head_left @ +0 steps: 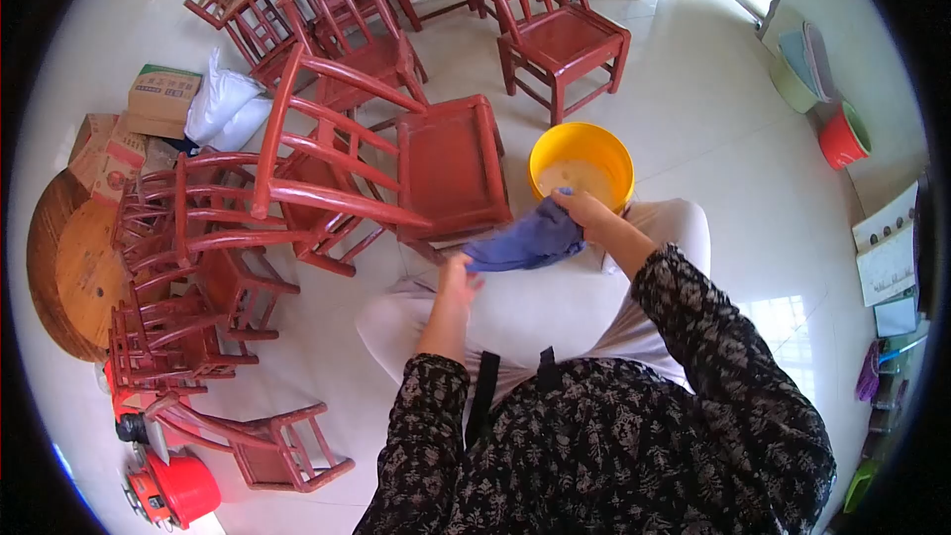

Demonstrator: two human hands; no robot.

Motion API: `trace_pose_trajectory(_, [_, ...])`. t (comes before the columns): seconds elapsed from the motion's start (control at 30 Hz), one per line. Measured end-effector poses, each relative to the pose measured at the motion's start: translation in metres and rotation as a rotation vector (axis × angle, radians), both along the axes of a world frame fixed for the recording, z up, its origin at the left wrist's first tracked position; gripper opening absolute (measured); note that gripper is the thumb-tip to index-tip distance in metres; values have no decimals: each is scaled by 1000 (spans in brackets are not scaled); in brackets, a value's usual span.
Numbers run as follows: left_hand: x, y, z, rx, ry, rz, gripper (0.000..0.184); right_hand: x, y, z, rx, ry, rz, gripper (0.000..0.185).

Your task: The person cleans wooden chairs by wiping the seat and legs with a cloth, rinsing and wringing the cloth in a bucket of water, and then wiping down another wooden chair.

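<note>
A blue cloth [525,240] is stretched between my two hands, above my lap. My left hand [459,280] pinches its left end, with some fingers spread below. At its right end my right hand [582,212] grips the cloth, close to the rim of a yellow bucket [622,163]. Cloudy brownish water [575,176] shows inside the bucket. Just ahead of my left hand stands a red wooden chair [451,170], its slatted back pointing left.
Several more red chairs [565,43] stand ahead and along the left. A round wooden tabletop [84,263], a cardboard box [163,101] and a white sack [226,104] are at the left wall. A red bucket [188,488] sits lower left; another red container [842,137] is by the right wall.
</note>
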State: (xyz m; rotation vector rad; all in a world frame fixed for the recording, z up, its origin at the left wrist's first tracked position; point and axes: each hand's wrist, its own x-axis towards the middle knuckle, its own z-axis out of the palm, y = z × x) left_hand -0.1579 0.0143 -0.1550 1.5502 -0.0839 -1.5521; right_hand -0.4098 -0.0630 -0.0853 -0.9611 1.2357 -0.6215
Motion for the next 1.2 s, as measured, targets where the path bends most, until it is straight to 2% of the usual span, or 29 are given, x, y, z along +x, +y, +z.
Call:
trace_pose_trajectory(0.03, [-2,1,0,-6,-2,6,20,4,1,-5,241,-374,-197,44])
trace_pose_trajectory(0.07, [-6,2,-2,25,-103,8,24,6,-3,1,241,-372,-188,44])
trace_pose_trajectory(0.1, [-10,8,-5,69,-206,4,28,9,-2,4,175,-186,-112,46])
trace_pose_trajectory(0.13, [-14,16,-8,-57,-118,-23,37,12,1,6,109,-3,-36,48])
trace_pose_trajectory(0.17, [-18,16,-12,-55,-120,-21,37,15,7,25,110,-5,-34,48])
trace_pose_trajectory(0.23, [-28,9,-16,-133,303,-110,38,26,17,71,-295,368,575,61])
trace_pose_trajectory(0.27, [-37,8,-15,-134,303,-111,38,38,18,55,-429,451,731,62])
trace_pose_trajectory(0.3, [-50,9,-11,-280,484,-88,38,50,25,37,-560,535,888,63])
trace_pose_trajectory(0.37, [-76,10,6,-526,781,-68,37,65,62,49,-678,513,1095,62])
trace_pose_trajectory(0.43, [-89,10,27,-633,874,-114,35,75,101,77,-912,774,1057,55])
trace_pose_trajectory(0.47, [-90,10,36,-659,879,-135,33,72,107,87,-905,772,1056,55])
trace_pose_trajectory(0.53, [-89,11,54,-704,863,-159,31,70,112,99,-1034,722,1249,50])
trace_pose_trajectory(0.57, [-88,11,62,-719,824,-158,30,68,109,90,-1038,720,1249,50])
trace_pose_trajectory(0.6, [-87,9,67,-732,769,-150,29,63,101,73,-1126,425,1034,49])
trace_pose_trajectory(0.63, [-84,7,74,-742,716,-145,28,62,94,80,-1187,131,810,48])
trace_pose_trajectory(0.67, [-82,2,80,-752,631,-129,27,55,87,90,-328,-216,715,47])
trace_pose_trajectory(0.7, [-79,0,88,-754,531,-107,26,55,75,83,-344,-223,729,47])
trace_pose_trajectory(0.77, [-88,-4,94,-738,301,-74,25,57,51,52,342,-1323,12,47])
trace_pose_trajectory(0.83, [-105,-6,99,-708,77,-39,24,67,45,38,355,-1440,-137,48])
trace_pose_trajectory(0.9, [-110,-9,106,-722,8,0,24,69,37,30,291,-1431,-16,46])
trace_pose_trajectory(0.97, [-108,-9,113,-750,16,20,24,75,39,29,133,-1087,-119,41])
trace_pose_trajectory(1.0, [-104,-10,117,-775,36,20,25,77,43,40,92,-1046,-159,31])
trace_pose_trajectory(1.03, [-98,-12,121,-809,63,10,25,77,49,50,89,-1049,-140,31])
trace_pose_trajectory(1.13, [-77,-24,133,-993,132,-164,27,69,56,55,-220,-758,-206,17])
trace_pose_trajectory(1.17, [-69,-29,129,-1081,77,-266,28,66,53,36,-312,-707,-236,27])
trace_pose_trajectory(1.2, [-72,-30,102,-1129,-231,-369,27,69,51,35,-178,-789,-289,35])
